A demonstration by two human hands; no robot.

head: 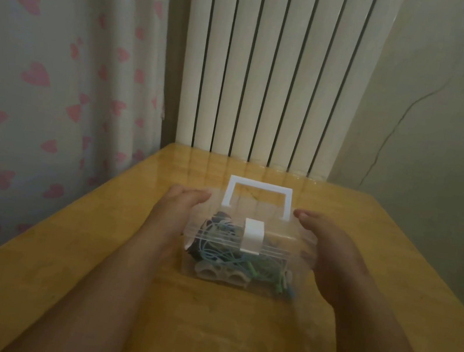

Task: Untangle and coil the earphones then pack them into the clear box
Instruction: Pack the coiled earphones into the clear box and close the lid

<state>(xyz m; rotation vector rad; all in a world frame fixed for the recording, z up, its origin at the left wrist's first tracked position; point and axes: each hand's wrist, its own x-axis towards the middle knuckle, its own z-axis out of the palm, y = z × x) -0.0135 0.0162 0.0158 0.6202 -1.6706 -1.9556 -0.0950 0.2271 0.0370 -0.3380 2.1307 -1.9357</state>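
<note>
A white ribbed radiator stands against the far wall, with a pale curtain printed with pink hearts hanging to its left and a bare, cracked wall to its right; in front of it a glossy wooden desk runs toward the camera; the clear box sits on the desk near the middle, its lid down and its white latch folded over the front edge; a white handle stands upright above the lid at the back; inside the box, seen through the clear walls, the earphones lie in a loose tangle of blue and green cable with some darker pieces, heaped mostly toward the left and along the bottom; a few clear rounded pieces lie at the front of the floor of the box, too blurred to identify; the left hand lies flat against the left side of the box, fingers straight and pointing away from the camera, so its grip is wide and curls round nothing; the right hand mirrors it at the right side, palm turned inward against the wall of the box, fingers extended, its grip likewise wide; both forearms reach in from the bottom of the view, the box between them.
</note>
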